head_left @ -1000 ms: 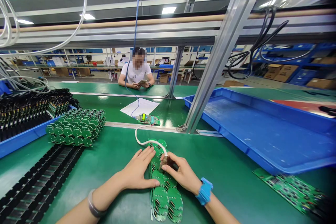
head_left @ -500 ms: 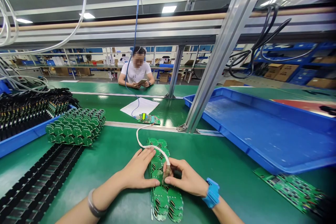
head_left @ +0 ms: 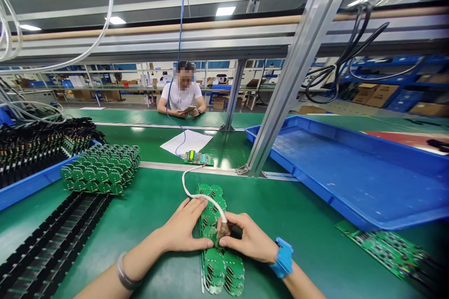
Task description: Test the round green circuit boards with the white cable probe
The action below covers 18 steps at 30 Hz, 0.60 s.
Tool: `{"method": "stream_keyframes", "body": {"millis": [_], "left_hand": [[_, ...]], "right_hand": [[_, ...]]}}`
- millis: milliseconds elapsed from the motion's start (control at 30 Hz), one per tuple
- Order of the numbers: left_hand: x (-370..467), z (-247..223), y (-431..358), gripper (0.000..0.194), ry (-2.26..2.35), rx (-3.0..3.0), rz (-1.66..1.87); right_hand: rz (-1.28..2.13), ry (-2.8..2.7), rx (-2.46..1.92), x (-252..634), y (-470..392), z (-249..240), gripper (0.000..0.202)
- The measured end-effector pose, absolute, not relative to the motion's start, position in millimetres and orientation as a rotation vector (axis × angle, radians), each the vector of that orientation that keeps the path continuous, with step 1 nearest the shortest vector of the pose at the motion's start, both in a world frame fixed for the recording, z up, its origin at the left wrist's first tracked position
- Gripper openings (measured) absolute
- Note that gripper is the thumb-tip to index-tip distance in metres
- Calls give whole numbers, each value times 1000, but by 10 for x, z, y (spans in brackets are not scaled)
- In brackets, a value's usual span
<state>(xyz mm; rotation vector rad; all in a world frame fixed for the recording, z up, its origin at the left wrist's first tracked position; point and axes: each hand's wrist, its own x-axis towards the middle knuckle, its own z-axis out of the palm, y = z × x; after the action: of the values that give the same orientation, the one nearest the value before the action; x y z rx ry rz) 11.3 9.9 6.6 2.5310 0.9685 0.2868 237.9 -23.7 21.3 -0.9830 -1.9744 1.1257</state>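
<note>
A panel of round green circuit boards [head_left: 214,261] lies on the green tabletop [head_left: 291,257], its long side running toward the aluminium strip [head_left: 196,168] along the tabletop's far edge. Left hand [head_left: 185,231]: laid flat at the panel's left edge, fingers extended, thumb spread wide and reaching onto the boards; nothing gripped. Right hand [head_left: 247,238]: thumb and index finger pinched around a brown probe head [head_left: 221,234] over the panel's middle; whether its tip touches the boards cannot be told. A white cable [head_left: 201,195] runs from the probe head to a tester board with a lit yellow display [head_left: 199,158], just beyond the strip. Toward the tabletop's far left corner, a stack of round boards [head_left: 101,170] sits at the end of black racks [head_left: 56,243]. Blue tray [head_left: 351,173] toward the right edge; rectangular circuit boards [head_left: 389,247] near its closest corner.
</note>
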Motion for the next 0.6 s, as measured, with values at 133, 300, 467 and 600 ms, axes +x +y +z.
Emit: {"method": "stream_keyframes", "body": {"millis": [133,300,467,600], "left_hand": [[117,66,96,96,957,2540,311],[118,59,95,96,951,2561,320],[116,61,99,97,960,2565,304],[119,57,103,97,948,2566,312]], "right_hand": [[1096,-2031,-959,2384,-233,204,15],[1066,-2068,-959,2375,-235,204,13],[1041,-2073,-956,2378,-230,183,14],[1042,-2078,-947,2381,-221,158,17]]}}
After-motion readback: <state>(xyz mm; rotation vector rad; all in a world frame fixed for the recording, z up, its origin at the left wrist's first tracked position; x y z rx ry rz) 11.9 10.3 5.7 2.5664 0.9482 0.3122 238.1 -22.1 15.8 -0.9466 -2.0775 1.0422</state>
